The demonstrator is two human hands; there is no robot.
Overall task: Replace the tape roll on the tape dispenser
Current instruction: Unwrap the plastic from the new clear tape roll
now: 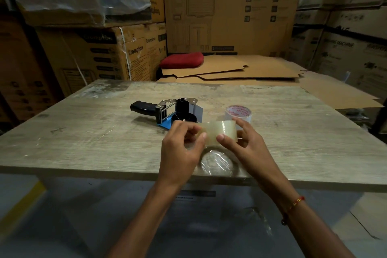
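Observation:
A clear tape roll (222, 132) is held between both hands just above the wooden table (83, 132), near its front edge. My left hand (180, 148) pinches its left side with thumb and fingers. My right hand (249, 142) grips its right side, thumb on the front face. A piece of clear plastic wrap (217, 163) hangs under the roll. The tape dispenser (169, 111), blue and black with a black handle, lies on its side behind my hands with its spool bare. A white tape core with red print (238, 113) stands to its right.
Flattened cardboard sheets (240, 71) and a red cushion (182, 59) lie behind the table. Stacked cartons (100, 52) wall in the back and both sides. The floor below the table's front edge is grey.

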